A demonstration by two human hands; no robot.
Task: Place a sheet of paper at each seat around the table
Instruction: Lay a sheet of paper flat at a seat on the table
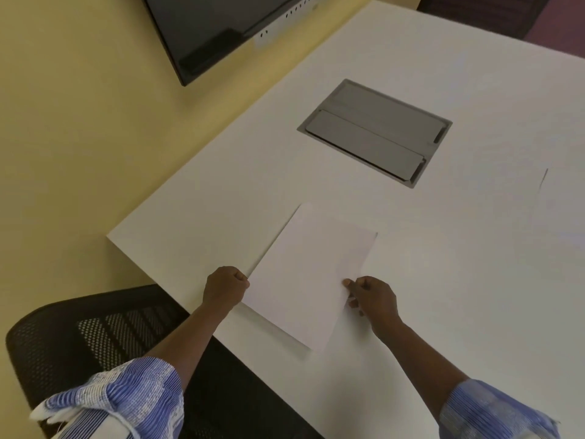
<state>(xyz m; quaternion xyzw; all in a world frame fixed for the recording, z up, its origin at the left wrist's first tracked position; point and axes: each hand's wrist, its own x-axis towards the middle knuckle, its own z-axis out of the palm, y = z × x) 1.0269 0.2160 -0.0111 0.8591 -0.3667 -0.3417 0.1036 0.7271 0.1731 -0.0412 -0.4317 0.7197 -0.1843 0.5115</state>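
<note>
The sheet (308,274) is held flat on the table (443,280) before the chair (95,337), its near corner close to the edge; an uneven release could skew it. It is pinched at opposite sides by the left hand (225,288) and right hand (373,296), forearms outstretched.

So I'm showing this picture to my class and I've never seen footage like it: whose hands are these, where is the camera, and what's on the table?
The camera sits on a person's head, looking down, so these are that person's own hands. The left hand and right hand each pinch a side of one sheet lying on the white table, in front of a black chair. Another sheet lies at the right edge. The grey hatch is set into the tabletop; a dark screen hangs on the wall.
</note>
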